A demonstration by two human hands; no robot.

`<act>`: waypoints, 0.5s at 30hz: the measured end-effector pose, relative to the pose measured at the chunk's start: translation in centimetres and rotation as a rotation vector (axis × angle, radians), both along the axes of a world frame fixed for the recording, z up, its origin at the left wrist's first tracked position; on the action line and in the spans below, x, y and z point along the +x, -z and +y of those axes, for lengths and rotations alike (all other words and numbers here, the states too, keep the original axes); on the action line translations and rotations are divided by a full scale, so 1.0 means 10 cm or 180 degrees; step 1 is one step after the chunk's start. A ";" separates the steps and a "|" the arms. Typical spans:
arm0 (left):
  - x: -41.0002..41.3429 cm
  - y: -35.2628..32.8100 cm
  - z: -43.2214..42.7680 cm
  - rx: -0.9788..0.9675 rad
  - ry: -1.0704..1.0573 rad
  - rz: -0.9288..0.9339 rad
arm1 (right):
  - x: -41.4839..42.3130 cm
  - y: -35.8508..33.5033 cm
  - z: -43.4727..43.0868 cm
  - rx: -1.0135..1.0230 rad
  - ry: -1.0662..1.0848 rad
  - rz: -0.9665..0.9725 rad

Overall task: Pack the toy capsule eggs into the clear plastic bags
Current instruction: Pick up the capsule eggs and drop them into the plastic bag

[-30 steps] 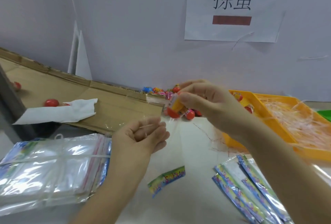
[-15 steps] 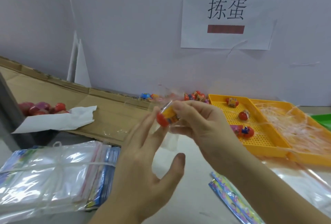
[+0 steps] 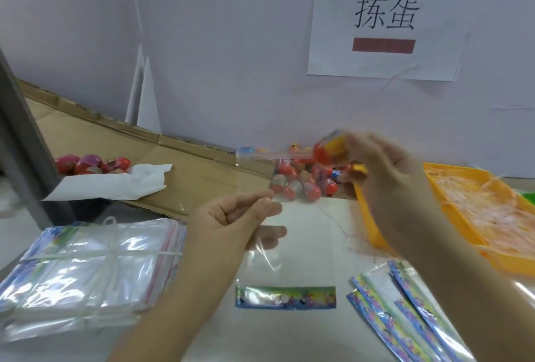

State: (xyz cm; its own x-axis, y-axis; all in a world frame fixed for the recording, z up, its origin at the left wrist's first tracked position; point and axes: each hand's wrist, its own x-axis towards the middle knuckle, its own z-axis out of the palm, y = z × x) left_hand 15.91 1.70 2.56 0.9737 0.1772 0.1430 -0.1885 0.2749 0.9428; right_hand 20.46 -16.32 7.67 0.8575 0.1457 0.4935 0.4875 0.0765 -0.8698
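Left hand (image 3: 231, 219) pinches the empty clear bag (image 3: 301, 251), right hand (image 3: 396, 182) grips one egg (image 3: 328, 149) at the bag's mouth; loose eggs (image 3: 301, 185) behind the bag lie unpacked.

Pale grey wall (image 3: 231, 43), taped paper sign (image 3: 385, 51), white tabletop (image 3: 237, 338).

Left hand (image 3: 231, 217) pinches a clear bag (image 3: 285, 246) upright; right hand (image 3: 388, 176) holds a capsule egg (image 3: 328, 148) at its mouth.

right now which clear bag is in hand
The single bag pinched upright by the left hand; the rest lie flat: a tied bundle and loose bags.
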 end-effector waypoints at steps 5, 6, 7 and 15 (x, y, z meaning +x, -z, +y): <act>-0.04 -0.03 -0.05 0.0149 -0.0095 -0.0038 | -0.16 -0.18 -0.03 -0.0089 -0.0342 -0.1014; -0.05 -0.03 -0.07 0.0170 -0.0091 -0.0073 | -0.19 -0.18 0.00 -0.0384 -0.0287 -0.1068; -0.05 -0.03 -0.07 0.0169 -0.0084 -0.0107 | -0.21 -0.17 0.03 -0.0686 -0.0122 -0.1041; -0.07 -0.04 -0.06 0.0230 0.0046 -0.0344 | -0.21 -0.06 0.06 -0.2497 0.1212 -0.1309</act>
